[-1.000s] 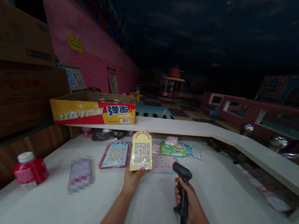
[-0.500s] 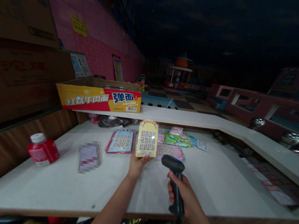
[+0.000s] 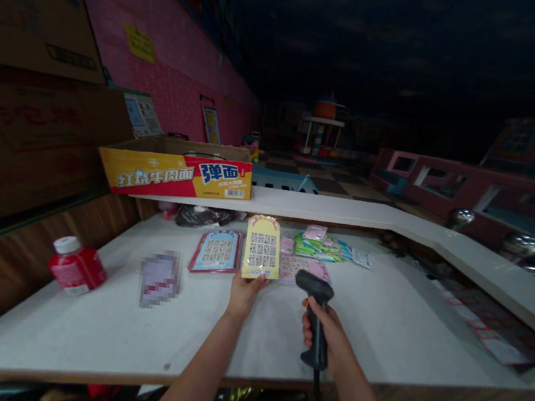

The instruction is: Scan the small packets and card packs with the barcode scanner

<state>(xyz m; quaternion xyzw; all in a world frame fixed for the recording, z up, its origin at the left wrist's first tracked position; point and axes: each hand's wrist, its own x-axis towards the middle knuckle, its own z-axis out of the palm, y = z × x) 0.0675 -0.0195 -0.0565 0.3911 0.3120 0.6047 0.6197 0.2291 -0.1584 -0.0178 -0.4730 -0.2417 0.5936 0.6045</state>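
Observation:
My left hand (image 3: 245, 292) grips the bottom edge of a yellow card pack (image 3: 263, 248), which bears a grid of small pictures and faces me nearly upright. Wrapped in my right hand (image 3: 323, 331) is a dark barcode scanner (image 3: 317, 290), its cable hanging down past the counter's front edge. The scanner's head sits to the right of the yellow pack, apart from it. Left of the pack lies a blue card pack (image 3: 218, 251) on top of red-edged ones. A pink card pack (image 3: 305, 269) lies behind, partly hidden by the yellow pack and the scanner.
Several green and pink small packets (image 3: 321, 246) are heaped behind the pink pack. On the left of the white counter (image 3: 103, 343) stand a red bottle (image 3: 77, 267) and a blurred-out flat item (image 3: 159, 279). A noodle carton (image 3: 176, 174) rests on the raised shelf (image 3: 336, 210).
The scanner has shifted slightly right and up, its head turned a little. The yellow card pack stays in my left hand, almost in the same place. My view has moved slightly.

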